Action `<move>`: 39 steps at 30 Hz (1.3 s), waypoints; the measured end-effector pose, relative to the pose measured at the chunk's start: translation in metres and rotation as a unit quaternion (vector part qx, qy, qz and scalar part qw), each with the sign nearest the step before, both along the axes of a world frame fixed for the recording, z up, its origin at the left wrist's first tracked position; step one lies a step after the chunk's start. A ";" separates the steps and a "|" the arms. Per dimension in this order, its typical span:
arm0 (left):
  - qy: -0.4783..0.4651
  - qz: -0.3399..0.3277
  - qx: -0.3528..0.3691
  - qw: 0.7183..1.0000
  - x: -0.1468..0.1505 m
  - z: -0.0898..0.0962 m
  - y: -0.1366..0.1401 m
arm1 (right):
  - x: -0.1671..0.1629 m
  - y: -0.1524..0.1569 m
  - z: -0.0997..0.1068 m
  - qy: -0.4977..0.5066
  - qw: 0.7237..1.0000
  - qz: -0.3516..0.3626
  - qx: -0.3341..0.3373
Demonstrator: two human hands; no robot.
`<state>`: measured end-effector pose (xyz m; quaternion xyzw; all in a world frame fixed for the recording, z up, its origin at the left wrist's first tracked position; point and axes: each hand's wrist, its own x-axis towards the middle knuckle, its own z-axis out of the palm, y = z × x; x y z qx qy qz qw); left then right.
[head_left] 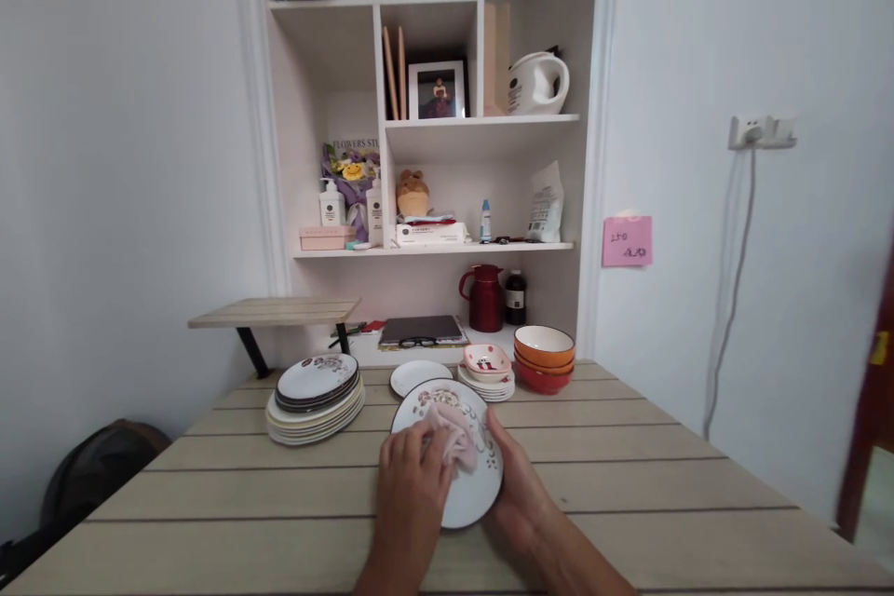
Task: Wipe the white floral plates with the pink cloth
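Observation:
A white plate (465,498) with a dark rim and a floral print is held tilted above the wooden table. My right hand (521,489) grips its right edge, thumb at the rim and the other fingers behind it. With its fingers closed on a pale pink cloth (457,438), my left hand (413,475) presses the cloth against the plate's face. Behind the held plate lies another white plate (419,376), partly covered from view.
A stack of plates (314,405) stands at the left, near a small raised shelf (276,310). Small dishes (487,372) and orange and red bowls (544,361) sit at the back right. Behind are a laptop (421,330), glasses (417,343) and a red jug (485,300).

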<state>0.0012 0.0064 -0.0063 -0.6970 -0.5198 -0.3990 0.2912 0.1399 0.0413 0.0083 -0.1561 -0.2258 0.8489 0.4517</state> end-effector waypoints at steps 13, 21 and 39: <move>0.058 -0.054 -0.011 0.997 0.009 -0.012 -0.001 | 0.011 0.004 0.010 0.017 0.999 -0.036 0.002; 0.026 0.027 0.055 0.998 -0.003 0.005 -0.002 | -0.010 -0.014 0.006 -0.003 1.000 0.008 -0.015; 0.061 -0.062 0.027 0.996 0.008 -0.007 -0.004 | -0.002 -0.006 0.004 0.005 1.000 -0.005 -0.010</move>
